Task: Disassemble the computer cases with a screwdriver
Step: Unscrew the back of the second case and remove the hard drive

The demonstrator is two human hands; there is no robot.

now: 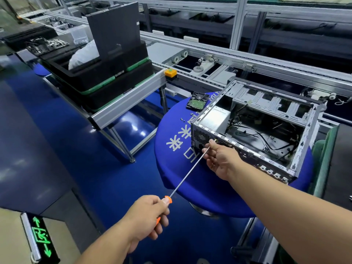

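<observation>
Low in the frame, the left hand (150,216) wraps its curled fingers round the orange handle of a long screwdriver (187,174), whose thin steel shaft runs up and right. At centre, the right hand (219,159) pinches the shaft near its tip with thumb and fingers, steering it against the rear panel of the computer case (253,128).

The case lies on its side on a round blue counter (171,159), centre right, its side panel already off and cables and a silver power supply (215,117) showing inside. It looks like stiff sheet steel, fairly heavy, with thin stamped edges likely to be sharp; the folded frame rails seem the safest hold, not the loose wiring. The slim shaft will likely flex and skate off a screw head unless guided.

Beyond it lie several loose screws (184,120) and 1 hard drive (198,101). Stacked black trays (106,79) sit at upper left.
</observation>
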